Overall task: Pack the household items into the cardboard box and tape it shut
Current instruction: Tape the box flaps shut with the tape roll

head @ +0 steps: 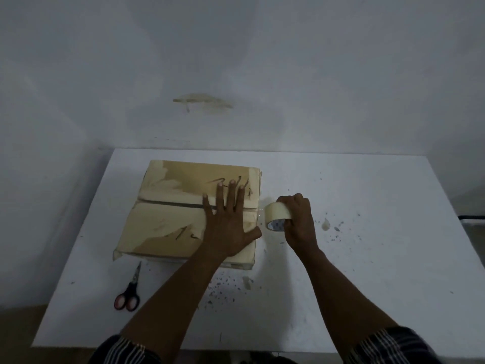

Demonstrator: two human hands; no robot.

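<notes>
A flat cardboard box (168, 214) lies on the white table (367, 258) with its top flaps folded shut and a dark seam running across the middle. My left hand (227, 224) presses flat on the right part of the lid, fingers spread over the seam. My right hand (298, 219) grips a roll of pale tape (277, 214) just off the box's right edge, level with the seam. A short clear strip seems to run from the roll to the box edge. The packed items are hidden inside.
Scissors (128, 292) with red and black handles lie on the table near the box's front left corner. Dark specks and a small stain (326, 224) mark the tabletop to the right. A white wall stands behind the table.
</notes>
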